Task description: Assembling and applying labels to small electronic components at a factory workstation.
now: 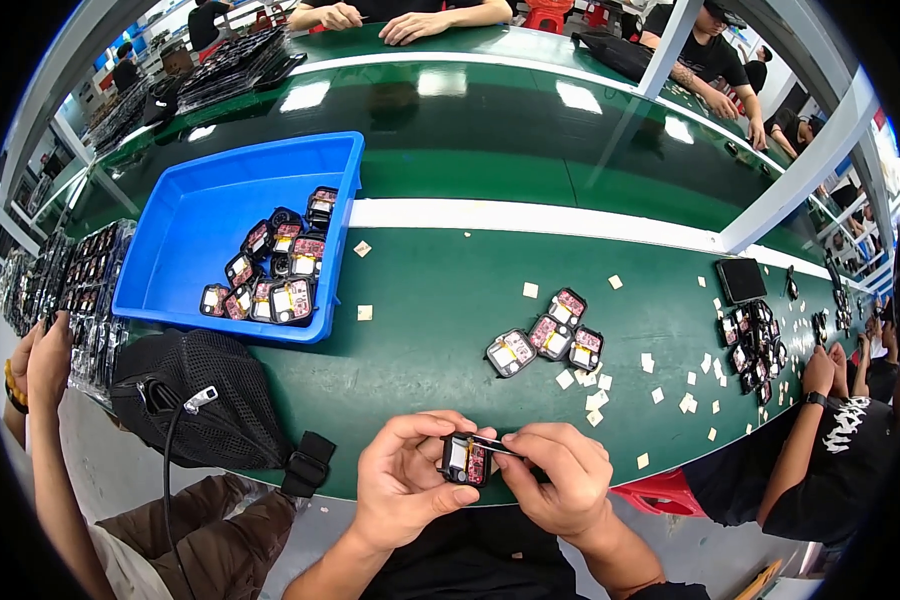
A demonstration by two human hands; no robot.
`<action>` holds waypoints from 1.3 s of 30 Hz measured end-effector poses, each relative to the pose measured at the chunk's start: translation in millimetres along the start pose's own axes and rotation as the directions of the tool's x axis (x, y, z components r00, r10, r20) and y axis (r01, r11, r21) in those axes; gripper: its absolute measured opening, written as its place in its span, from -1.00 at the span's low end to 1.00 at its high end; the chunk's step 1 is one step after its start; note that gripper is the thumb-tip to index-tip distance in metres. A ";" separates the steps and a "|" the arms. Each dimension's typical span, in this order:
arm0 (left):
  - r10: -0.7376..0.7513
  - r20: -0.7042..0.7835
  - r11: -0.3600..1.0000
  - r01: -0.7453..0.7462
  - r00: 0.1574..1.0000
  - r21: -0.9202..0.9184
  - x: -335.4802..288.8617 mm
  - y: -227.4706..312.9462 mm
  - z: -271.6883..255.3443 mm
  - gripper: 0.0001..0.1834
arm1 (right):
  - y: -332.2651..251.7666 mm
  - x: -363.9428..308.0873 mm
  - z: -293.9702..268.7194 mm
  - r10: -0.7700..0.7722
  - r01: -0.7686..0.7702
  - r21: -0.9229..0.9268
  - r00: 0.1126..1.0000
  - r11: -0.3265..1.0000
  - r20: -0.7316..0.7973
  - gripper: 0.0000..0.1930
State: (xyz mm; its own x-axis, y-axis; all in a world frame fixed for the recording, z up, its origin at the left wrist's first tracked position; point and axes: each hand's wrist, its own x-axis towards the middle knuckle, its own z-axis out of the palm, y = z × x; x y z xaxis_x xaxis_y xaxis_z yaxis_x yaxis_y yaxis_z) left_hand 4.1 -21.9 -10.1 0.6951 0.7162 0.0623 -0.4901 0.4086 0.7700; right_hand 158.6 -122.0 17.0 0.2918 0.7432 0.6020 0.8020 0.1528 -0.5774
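My left hand is closed around the edges of a small black device housing just off the table's near edge. The housing is open-faced, with a red circuit board and a white block showing inside. Pinched in my right hand are thin metal tweezers, their tip over the upper part of the housing. I cannot tell whether the tip touches it. Beyond my hands, several similar open housings lie in a group on the green table.
At the left stands a blue bin holding several such housings. A black mesh bag rests at the table's left edge. Small cream-coloured squares are scattered to the right, near another pile of housings. Co-workers sit on both sides and across the conveyor.
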 end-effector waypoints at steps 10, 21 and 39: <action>0.053 0.144 0.997 -0.044 0.988 -0.067 1.0 -6.0 -7.5 -0.36 | -0.8 -2.4 1.7 -0.011 0.010 -0.027 1.000 1.000 -0.021 -0.76; 0.268 0.089 0.941 -0.281 0.959 0.190 27.6 38.1 -8.1 -0.33 | 10.6 6.1 3.0 0.226 -0.202 -0.278 0.973 0.939 0.054 -0.63; 0.547 -0.258 -0.090 0.362 0.796 0.928 112.0 124.7 -54.1 -0.80 | 4.3 11.2 7.1 0.335 -0.258 -0.428 0.935 0.866 0.115 -0.68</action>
State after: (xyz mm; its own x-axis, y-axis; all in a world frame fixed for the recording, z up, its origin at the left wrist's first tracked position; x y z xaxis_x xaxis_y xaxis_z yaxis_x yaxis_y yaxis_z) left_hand -7.6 139.9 58.5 0.1496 0.9397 0.3074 0.7840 -0.3022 0.5422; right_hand 161.6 -108.4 17.4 0.4817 0.8211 0.3062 0.8427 -0.3380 -0.4191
